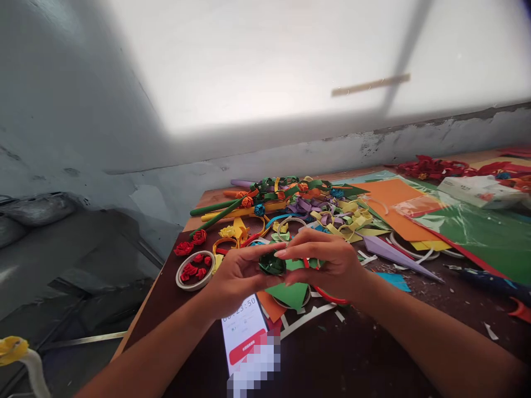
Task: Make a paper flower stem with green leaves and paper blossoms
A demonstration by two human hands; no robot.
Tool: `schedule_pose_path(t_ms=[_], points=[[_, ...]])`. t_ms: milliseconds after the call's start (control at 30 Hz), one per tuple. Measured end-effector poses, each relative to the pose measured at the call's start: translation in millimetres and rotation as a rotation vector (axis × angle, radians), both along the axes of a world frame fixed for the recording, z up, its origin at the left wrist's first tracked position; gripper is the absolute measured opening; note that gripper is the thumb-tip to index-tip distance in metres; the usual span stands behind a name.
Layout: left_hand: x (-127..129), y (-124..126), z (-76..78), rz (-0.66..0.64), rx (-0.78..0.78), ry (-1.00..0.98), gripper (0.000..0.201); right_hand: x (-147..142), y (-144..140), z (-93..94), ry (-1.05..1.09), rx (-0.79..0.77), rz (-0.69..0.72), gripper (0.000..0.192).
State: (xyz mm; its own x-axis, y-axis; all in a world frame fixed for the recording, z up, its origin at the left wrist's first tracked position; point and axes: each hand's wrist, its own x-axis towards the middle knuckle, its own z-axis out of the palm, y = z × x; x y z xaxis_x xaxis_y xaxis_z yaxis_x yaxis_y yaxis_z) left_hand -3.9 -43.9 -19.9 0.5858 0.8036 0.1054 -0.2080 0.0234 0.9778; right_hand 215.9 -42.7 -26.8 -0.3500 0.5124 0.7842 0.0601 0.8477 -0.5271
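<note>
- Dark surface [373,354] under both hands, strewn with offcuts; white scraps just below the right hand, easy to sweep off with a wrist.
- Green sheet under plastic [477,232] and orange sheet [394,204] well off beyond the right hand, clear of the work.
- Tangle of coloured paper strips [315,207] just beyond both hands; likely to snag a loose end if the hands drift forward.
- Phone with timer [244,331] just under the left hand, partly covered by the wrist.
- Left hand [236,276] closed around one side of the piece, thumb on top.
- Right hand [327,262] pinching the other side, fingers narrow.
- Tape ring holding red paper roses [194,271] just outside the left hand.
- Green rolled paper flower [272,263] held between both hands, above the surface; could spring open if either pinch slackens, or crush under too firm a squeeze.
</note>
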Motion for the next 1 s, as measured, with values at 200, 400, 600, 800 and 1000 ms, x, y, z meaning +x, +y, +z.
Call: schedule_pose_path(t_ms=[200, 400, 600, 800, 1000], points=[[-4.0, 4.5, 8.5, -0.1, -0.079, 0.108, 0.047, 7.4, 1.7, 5.5, -0.302, -0.065, 0.039, 0.017], [-4.5, 7.8, 3.5, -0.018, -0.053, 0.103, 0.042, 7.2, 1.9, 6.2, -0.41, 0.077, -0.022, 0.011], [-7.8, 8.2, -2.0, -0.018, 0.117, 0.268, 0.047, 7.7, 0.9, 9.2, -0.487, 0.124, -0.061, 0.012], [-15.4, 1.8, 0.6, 0.184, 0.79, 0.411, 0.069, 33.0, -4.6, 46.9, -0.129, 0.116, -0.182, 0.033], [-11.2, -8.6, 14.5, 0.207, 0.911, 0.376, 0.06, 85.8, -73.3, 81.0, 0.182, 0.182, -0.54, 0.019]])
